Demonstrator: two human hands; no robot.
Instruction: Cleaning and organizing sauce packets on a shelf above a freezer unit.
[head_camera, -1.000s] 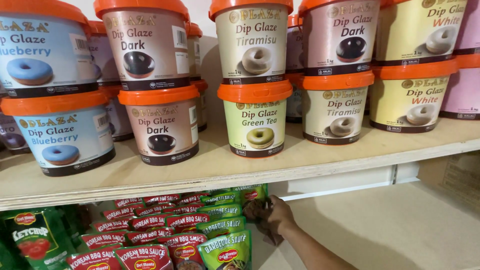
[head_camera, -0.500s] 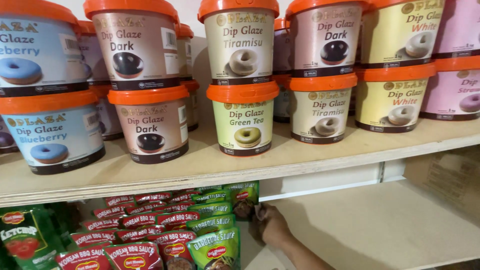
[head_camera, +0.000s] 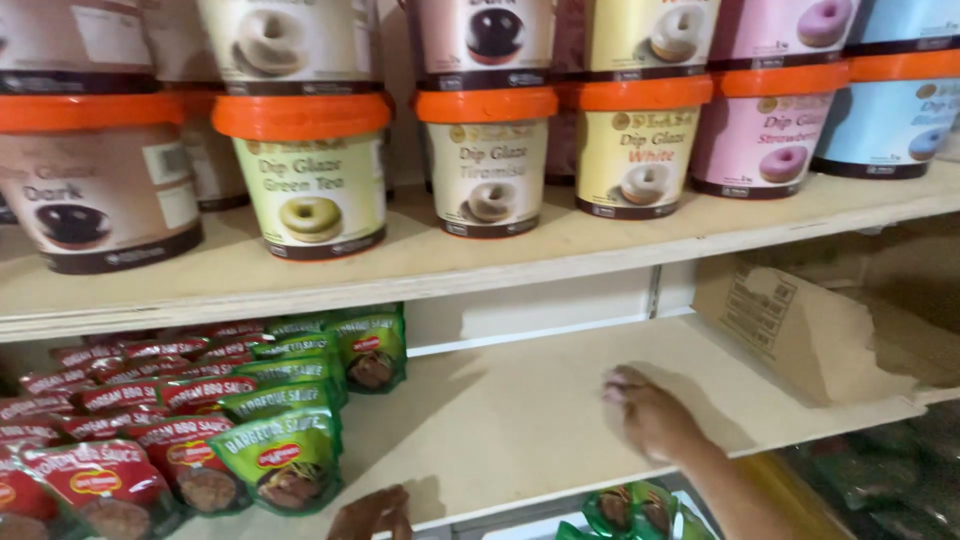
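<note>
1. Stretching across the whole view is the pale wooden two-tier shelf (head_camera: 560, 250), its upper board carrying a row of round plastic tubs with orange lids (head_camera: 487, 165), each picturing a glazed ring doughnut in its own colour: brown, green, beige, yellow, pink and blue.
2. Sitting at the right end of the lower board is an open brown cardboard box (head_camera: 800, 330); what it is holding cannot be made out.
3. Filling the left part of the lower board are rows of upright red sauce pouches (head_camera: 95, 480) and, beside them, a column of green sauce pouches (head_camera: 285, 455), so that stretch is looking stocked, while the board between the pouches and the box is lying bare.
4. Hovering over that bare stretch is the right hand (head_camera: 650, 415), blurred, fingers loosely curled and gripping nothing that shows.
5. Peeking up at the bottom edge, just below the front green pouch, is the left hand (head_camera: 372, 515); whether it is grasping anything cannot be told.
6. Waiting below the shelf edge, near the right forearm, are more green pouches (head_camera: 632, 512), not yet on the board.
</note>
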